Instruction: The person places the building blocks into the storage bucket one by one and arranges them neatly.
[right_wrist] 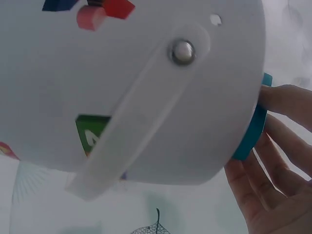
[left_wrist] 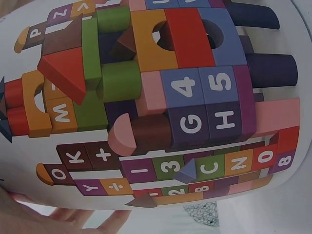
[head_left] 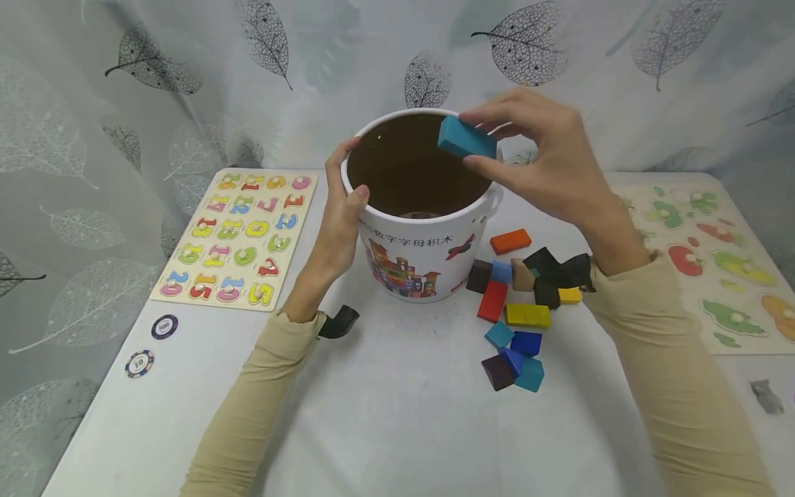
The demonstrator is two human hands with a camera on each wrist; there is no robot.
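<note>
1. Teal block (head_left: 466, 138): at the right side of the bucket's mouth, above the surface (head_left: 397, 414); rim contact, can't tell.
2. Handling: looks light, stiff, smooth-faced, probably painted wood; should be hard to break but could slip from a fingertip hold. Best taken across opposite long faces, near the middle.
3. Right hand (head_left: 540, 148): thumb and fingers pinch the teal block by its near-hand end.
4. Bucket (head_left: 428, 235): white, upright, printed with block pictures. Likely thin, slightly flexible plastic; rim is the firm hold.
5. Left hand (head_left: 344, 207): grips the bucket's left side, thumb and fingers at the rim.
6. Loose blocks right of the bucket and nearer the person: orange-red block (head_left: 511, 241), red block (head_left: 493, 301), yellow block (head_left: 528, 315), dark blue block (head_left: 526, 343), others clustered round.
7. Far left: number board (head_left: 215, 302), two round chips (head_left: 164, 326) below it.
8. Far right: vegetable board (head_left: 751, 301), partly behind the sleeve.
</note>
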